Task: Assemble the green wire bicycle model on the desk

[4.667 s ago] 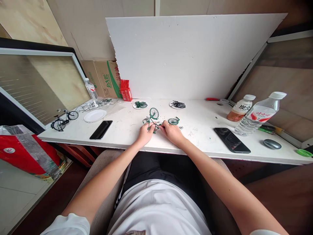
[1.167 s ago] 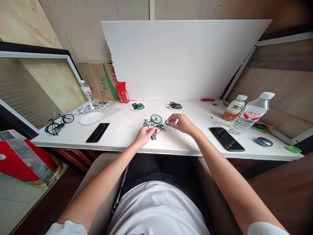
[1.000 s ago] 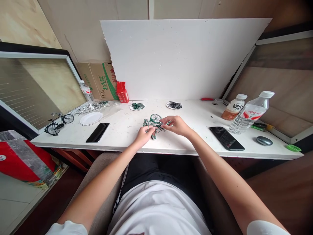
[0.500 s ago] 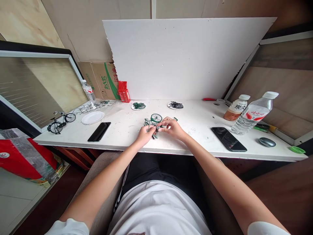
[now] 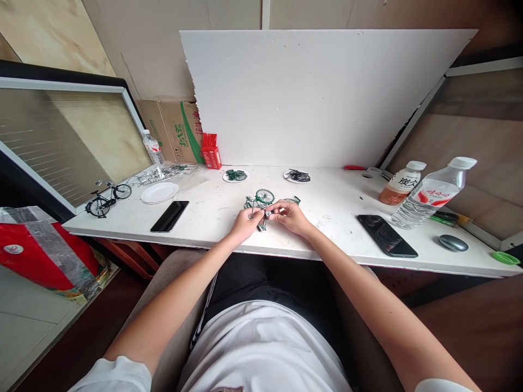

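Note:
At the front middle of the table, a green model bicycle (image 5: 265, 196) shows a spoked wheel and thin frame tubes beyond my fingers. My left hand (image 5: 247, 224) pinches the bicycle at its near part, with some of the frame hidden behind the fingers. Between the two hands sits a small dark round part (image 5: 268, 214). My right hand (image 5: 292, 218) closes thumb and forefinger on that part, against the bicycle. Another green wheel-like piece (image 5: 293, 200) lies just beyond my right knuckles.
Black model bicycle (image 5: 107, 197), white plate (image 5: 152, 193) and phone (image 5: 170, 216) lie left. Two plates bear green parts (image 5: 236, 175) and black parts (image 5: 297, 176). Right are another phone (image 5: 386, 235), bottles (image 5: 433, 191) and a mouse (image 5: 452, 243).
The view has shifted slightly. My fingers have turned a little, and the dark round part between them now shows more plainly. Both hands stay at the green model bicycle.

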`<action>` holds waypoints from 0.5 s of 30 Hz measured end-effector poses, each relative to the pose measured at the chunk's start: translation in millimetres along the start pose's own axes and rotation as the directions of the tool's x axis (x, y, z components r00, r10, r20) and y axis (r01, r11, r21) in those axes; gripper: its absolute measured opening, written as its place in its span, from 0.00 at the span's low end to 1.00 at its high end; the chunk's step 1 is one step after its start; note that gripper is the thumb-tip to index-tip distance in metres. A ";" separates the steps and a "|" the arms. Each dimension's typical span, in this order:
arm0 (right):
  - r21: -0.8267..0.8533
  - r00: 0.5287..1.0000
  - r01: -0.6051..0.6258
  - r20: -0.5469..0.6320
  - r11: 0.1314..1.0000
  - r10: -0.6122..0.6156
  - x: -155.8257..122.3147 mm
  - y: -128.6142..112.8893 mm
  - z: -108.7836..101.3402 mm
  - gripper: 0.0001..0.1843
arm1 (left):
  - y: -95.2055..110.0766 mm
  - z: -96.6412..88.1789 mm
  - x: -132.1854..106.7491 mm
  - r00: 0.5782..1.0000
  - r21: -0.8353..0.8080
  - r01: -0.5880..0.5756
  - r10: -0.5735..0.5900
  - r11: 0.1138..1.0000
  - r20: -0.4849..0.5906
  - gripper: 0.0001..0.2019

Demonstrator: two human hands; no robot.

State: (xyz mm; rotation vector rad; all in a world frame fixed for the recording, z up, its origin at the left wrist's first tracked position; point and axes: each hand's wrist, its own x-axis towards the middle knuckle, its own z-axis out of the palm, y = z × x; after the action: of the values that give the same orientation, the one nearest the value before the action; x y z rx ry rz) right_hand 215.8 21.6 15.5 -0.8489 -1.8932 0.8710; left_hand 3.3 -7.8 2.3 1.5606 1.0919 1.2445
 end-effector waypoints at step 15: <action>-0.029 0.999 0.031 -0.027 0.999 -0.032 0.9 3.0 -0.4 0.17 | 3.4 1.2 -0.6 1.000 0.008 -0.015 0.015 1.000 0.009 0.18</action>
State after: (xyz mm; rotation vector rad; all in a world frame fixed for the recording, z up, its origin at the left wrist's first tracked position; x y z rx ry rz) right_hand 216.4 24.0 13.6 -0.8416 -1.8944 0.8110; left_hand 4.8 -9.4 5.2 1.5820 1.0826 1.2438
